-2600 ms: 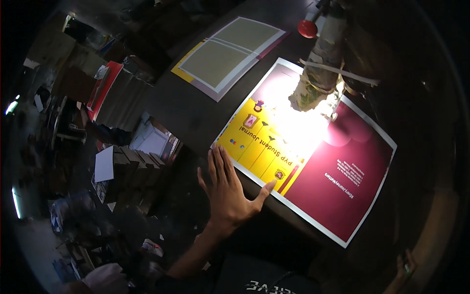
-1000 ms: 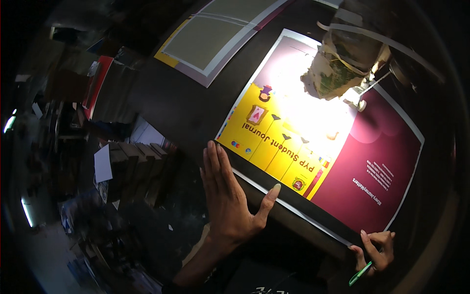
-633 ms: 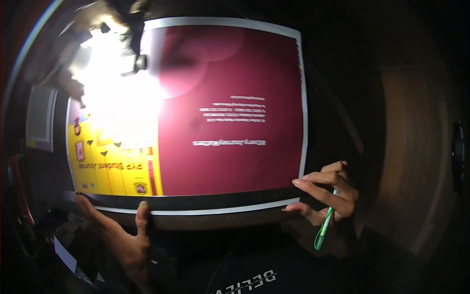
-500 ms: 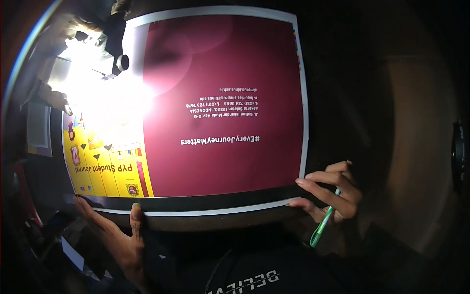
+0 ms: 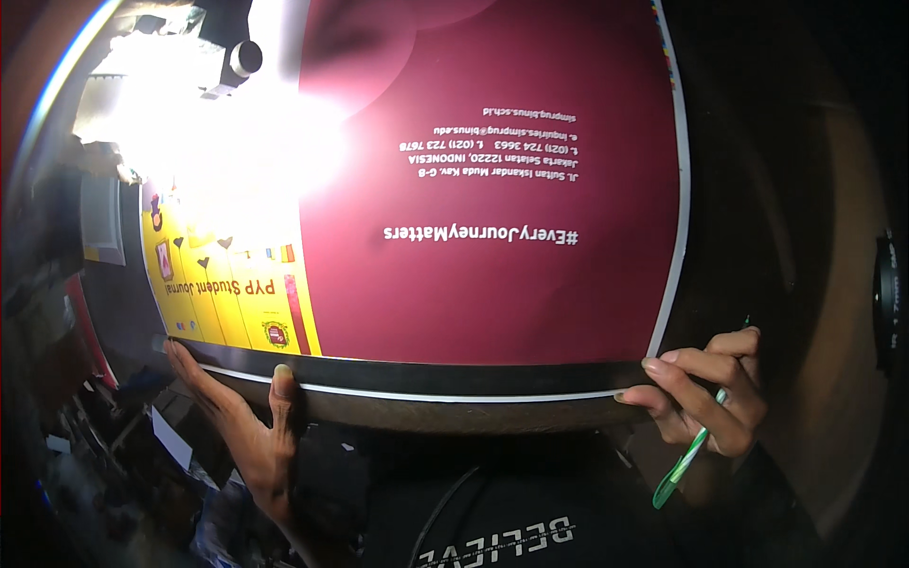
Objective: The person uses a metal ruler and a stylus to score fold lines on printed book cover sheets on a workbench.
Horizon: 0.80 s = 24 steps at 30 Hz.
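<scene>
A large printed sheet (image 5: 502, 298), maroon on the right with a yellow panel at the left, lies flat with its print upside down to me. Along its near side runs a long dark, ruler-like strip (image 5: 473, 377), a white edge showing below it. My left hand (image 5: 254, 445) spans the strip's left end, fingertips at the far edge and thumb at the near one. At the other end, the thumb and fingertips of my right hand (image 5: 724, 402) pinch the strip's corner. A green-and-white pen (image 5: 684, 469) is tucked between that hand's fingers, slanting down.
A very bright lamp glare (image 5: 237, 142) washes out the upper left. Beside it is a dark cylindrical knob (image 5: 246, 59). A pale framed piece (image 5: 102, 222) lies left of the sheet. The brown table edge (image 5: 454, 415) runs in front of me, with clutter below at left.
The sheet and both hands sit farther right in view and look larger, with the sheet's far edge now out of frame. Both hands keep the same hold.
</scene>
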Each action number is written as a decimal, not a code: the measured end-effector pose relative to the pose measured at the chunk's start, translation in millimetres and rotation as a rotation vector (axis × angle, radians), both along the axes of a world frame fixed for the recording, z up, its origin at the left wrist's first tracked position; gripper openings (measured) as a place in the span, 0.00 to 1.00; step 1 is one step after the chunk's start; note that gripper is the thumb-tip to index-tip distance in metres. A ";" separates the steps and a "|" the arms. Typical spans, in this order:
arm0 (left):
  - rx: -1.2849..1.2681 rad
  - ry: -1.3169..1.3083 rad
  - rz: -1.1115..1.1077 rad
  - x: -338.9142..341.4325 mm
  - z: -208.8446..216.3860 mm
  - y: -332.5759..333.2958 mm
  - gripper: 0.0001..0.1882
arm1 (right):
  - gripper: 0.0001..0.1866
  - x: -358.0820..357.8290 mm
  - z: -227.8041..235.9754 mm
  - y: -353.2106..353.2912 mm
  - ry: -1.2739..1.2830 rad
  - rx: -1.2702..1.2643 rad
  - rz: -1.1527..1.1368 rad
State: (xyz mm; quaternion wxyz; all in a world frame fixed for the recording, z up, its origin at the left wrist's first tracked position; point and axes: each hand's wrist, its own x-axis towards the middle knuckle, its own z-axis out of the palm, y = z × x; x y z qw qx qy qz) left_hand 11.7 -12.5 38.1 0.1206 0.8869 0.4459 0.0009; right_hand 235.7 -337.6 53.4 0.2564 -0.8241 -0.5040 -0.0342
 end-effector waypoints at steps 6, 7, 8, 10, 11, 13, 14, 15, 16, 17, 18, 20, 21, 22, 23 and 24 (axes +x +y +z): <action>-0.077 -0.023 0.053 2.4 -4.6 -4.4 0.59 | 0.18 7.2 -6.8 -3.4 -0.057 0.050 0.077; -0.077 -0.039 0.039 3.5 -5.5 -3.0 0.59 | 0.18 8.7 -4.1 -4.0 -0.056 0.045 0.086; -0.079 -0.056 0.025 4.9 -7.1 -2.3 0.59 | 0.18 10.2 -0.9 -4.6 -0.055 0.038 0.095; -0.042 -0.046 0.012 -0.5 -1.9 0.4 0.60 | 0.18 6.8 -1.8 -2.7 -0.025 0.037 0.093; -0.024 -0.047 -0.007 -2.2 0.9 1.5 0.60 | 0.18 5.5 -1.7 -2.1 -0.007 0.019 0.087; -0.024 -0.031 -0.005 -1.3 -3.6 0.1 0.60 | 0.18 4.6 -4.0 -3.2 -0.013 -0.001 0.085; -0.043 -0.029 -0.010 0.0 -12.0 -1.2 0.60 | 0.18 3.8 -4.0 -4.3 -0.032 -0.039 0.077; -0.033 -0.033 -0.022 1.1 -8.7 0.0 0.61 | 0.17 2.6 6.9 -3.9 0.021 -0.137 0.069; -0.023 -0.030 -0.018 2.1 -5.2 1.2 0.61 | 0.17 4.1 8.7 -2.1 0.023 -0.127 0.073; -0.021 -0.041 -0.021 3.4 -1.7 2.3 0.61 | 0.16 6.1 10.3 -0.6 0.004 -0.106 0.073; -0.026 -0.056 -0.024 2.1 -3.2 2.0 0.61 | 0.16 5.8 9.9 -0.5 -0.019 -0.093 0.074; -0.013 -0.059 -0.017 -0.1 -3.9 2.1 0.63 | 0.15 4.7 10.2 -1.2 -0.035 -0.084 0.078; -0.009 -0.036 -0.005 -1.4 -5.2 1.9 0.63 | 0.14 4.7 6.1 -1.1 -0.036 -0.076 0.080; -0.005 -0.012 0.006 -2.4 -6.3 1.7 0.64 | 0.14 4.3 2.8 -0.5 -0.028 -0.075 0.084; -0.004 -0.003 0.010 -2.4 -7.2 1.2 0.64 | 0.14 3.8 -0.2 0.2 -0.025 -0.088 0.081; -0.011 -0.012 0.021 -0.7 -6.6 -0.2 0.64 | 0.14 3.4 1.8 -0.3 -0.034 -0.105 0.074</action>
